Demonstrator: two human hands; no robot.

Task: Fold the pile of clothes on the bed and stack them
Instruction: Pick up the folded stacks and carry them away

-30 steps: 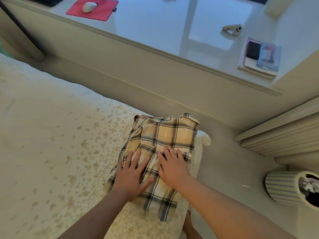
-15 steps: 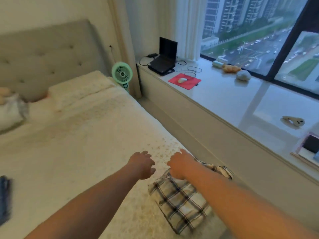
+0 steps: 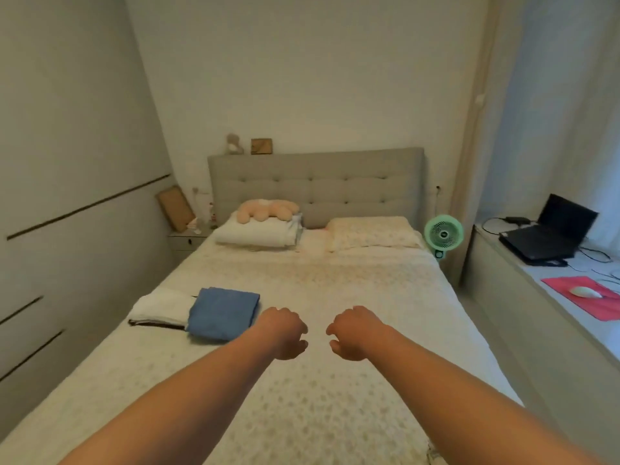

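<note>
A folded blue garment (image 3: 223, 312) lies on the left side of the bed (image 3: 335, 297), overlapping a folded white garment (image 3: 161, 308) beside it. My left hand (image 3: 283, 332) hovers over the bedspread just right of the blue garment, fingers loosely curled and holding nothing. My right hand (image 3: 352, 332) hangs level with it a short gap away, also loosely curled and empty. The folded plaid shirt is out of view, apart from a sliver of cloth at the bottom edge (image 3: 432, 456).
Pillows (image 3: 369, 234) and a peach plush toy (image 3: 266, 209) lie at the grey headboard (image 3: 315, 182). A green fan (image 3: 443, 233) stands right of the bed. The window ledge on the right holds a laptop (image 3: 550, 233), a red mouse pad (image 3: 583, 295) and a mouse. Wardrobe doors line the left.
Both hands lifted off the folded plaid shirt and curled loosely. The view swung up and left from the bed's corner to the whole bed, bringing the blue and white folded garments into sight.
</note>
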